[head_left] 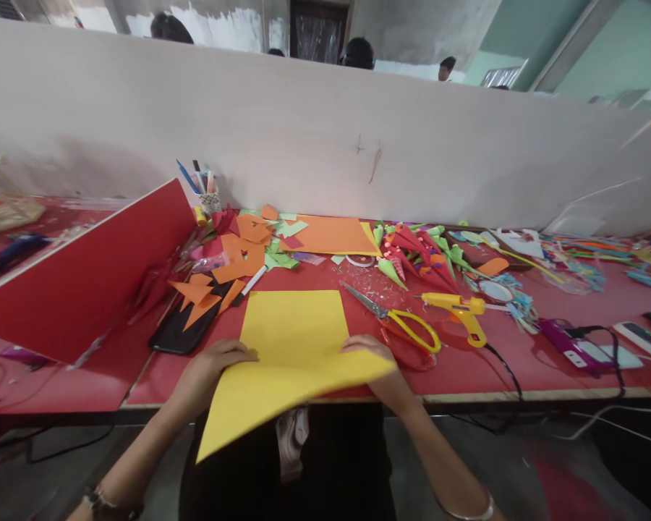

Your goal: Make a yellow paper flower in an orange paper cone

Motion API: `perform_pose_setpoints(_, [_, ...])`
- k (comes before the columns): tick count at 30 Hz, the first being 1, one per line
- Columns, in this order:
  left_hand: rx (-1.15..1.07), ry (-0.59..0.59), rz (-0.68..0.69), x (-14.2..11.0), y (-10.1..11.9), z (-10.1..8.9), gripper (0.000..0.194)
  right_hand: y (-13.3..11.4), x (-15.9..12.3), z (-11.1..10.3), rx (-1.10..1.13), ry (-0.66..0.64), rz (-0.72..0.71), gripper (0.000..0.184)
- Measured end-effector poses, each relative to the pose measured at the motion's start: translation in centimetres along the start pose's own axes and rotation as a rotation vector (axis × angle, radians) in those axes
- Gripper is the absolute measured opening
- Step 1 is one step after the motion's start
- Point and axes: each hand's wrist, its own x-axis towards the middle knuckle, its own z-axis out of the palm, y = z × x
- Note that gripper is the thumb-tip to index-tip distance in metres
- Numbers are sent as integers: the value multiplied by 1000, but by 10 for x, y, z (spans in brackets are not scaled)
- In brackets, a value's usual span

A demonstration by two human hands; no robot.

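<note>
A large yellow craft sheet [296, 322] lies partly on the red tabletop, and its near part bends up and over the table's front edge. My left hand [225, 359] grips the sheet's left side, fingers curled at its edge. On the opposite side, my right hand [377, 358] holds the right edge; the raised flap hides part of its palm and fingers. Whether the sheet is paper or thin foam, I cannot tell. Just beyond my right hand lie yellow-handled scissors [393, 315], blades pointing away to the left.
A yellow glue gun [458, 311] rests to the right, its black cord running off the front edge. Orange scraps [244, 253] and a black phone [184, 325] lie left. A red board [98, 278] leans upright. Paper cones [420, 253] are piled at the back before a white partition [304, 137].
</note>
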Motion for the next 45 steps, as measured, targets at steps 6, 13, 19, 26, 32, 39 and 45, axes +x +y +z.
perform_pose_setpoints(6, [120,213,-240,4,-1,14,32,-5,8,11,-204,122,145,25])
perform_pose_setpoints(13, [283,257,-260,2,-3,13,33,-5,9,12,-371,133,135,27])
perform_pose_setpoints(19, [613,360,-165,11,27,12,39,-2,10,13,-425,133,93,27])
perform_pose_setpoints(26, [422,-156,390,47,67,47,60,-4,10,13,-434,121,86,26])
perform_pose_setpoints(32, [330,-254,367,43,63,43,65,-4,10,14,-490,133,69,27])
perform_pose_setpoints(39, [390,-264,269,14,40,13,64,-7,11,14,-542,92,102,26])
perform_pose_setpoints(45, [472,-227,188,-20,6,-11,64,-8,10,11,-563,95,95,26])
